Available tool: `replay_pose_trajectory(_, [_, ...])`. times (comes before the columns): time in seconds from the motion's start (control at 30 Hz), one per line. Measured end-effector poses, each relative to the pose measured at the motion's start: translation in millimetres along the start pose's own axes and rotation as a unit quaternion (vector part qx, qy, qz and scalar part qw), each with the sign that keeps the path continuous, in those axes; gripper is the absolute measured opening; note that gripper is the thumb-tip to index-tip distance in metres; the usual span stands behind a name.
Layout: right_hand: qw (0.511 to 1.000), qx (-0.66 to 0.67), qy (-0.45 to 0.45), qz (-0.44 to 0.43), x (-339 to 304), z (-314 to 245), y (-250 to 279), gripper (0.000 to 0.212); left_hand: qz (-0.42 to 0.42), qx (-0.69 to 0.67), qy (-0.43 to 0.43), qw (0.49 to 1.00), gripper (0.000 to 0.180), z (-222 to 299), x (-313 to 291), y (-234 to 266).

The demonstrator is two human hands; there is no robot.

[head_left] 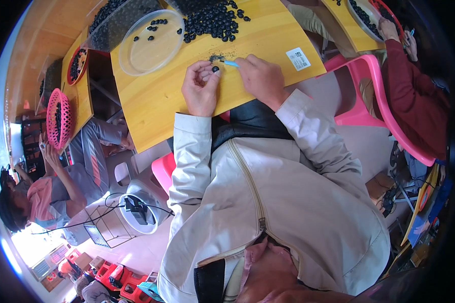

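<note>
My left hand [200, 87] rests on the yellow wooden table [268, 40] and pinches a small dark round berry [215, 69] between its fingertips. My right hand [262, 79] grips a thin light-blue tool [231, 63], its tip pointing at the berry. A smear of dark crumbs [217, 57] lies just beyond the berry. Farther up sits a heap of the same dark berries [211, 19]. To its left stands a clear round plastic dish [151, 42] holding several berries.
A white label [299, 58] is stuck near the table's right edge. A person on the left holds a pink basket [58, 119] of berries. Another person in a dark red sleeve [412, 83] sits on a pink chair [374, 96] at the right. A red-rimmed bowl [77, 65] stands far left.
</note>
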State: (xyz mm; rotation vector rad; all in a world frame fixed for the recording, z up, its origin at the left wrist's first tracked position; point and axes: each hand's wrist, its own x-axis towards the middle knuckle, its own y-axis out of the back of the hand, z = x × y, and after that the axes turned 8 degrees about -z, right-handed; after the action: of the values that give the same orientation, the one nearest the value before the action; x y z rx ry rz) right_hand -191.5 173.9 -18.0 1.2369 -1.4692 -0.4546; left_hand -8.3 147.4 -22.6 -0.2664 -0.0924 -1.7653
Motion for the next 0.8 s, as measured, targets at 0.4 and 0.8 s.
replay_pose_trajectory(0.4, [0.999, 0.043, -0.011, -0.014, 2, -1, 9, 0.009, 0.024, 0.107, -0.041, 0.993, 0.018, 7, 4, 4])
replay_pose_trajectory(0.8, [0.995, 0.090, -0.036, -0.007, -1, -1, 11, 0.014, 0.135, 0.366, -0.150, 0.909, 0.015, 37, 125, 106])
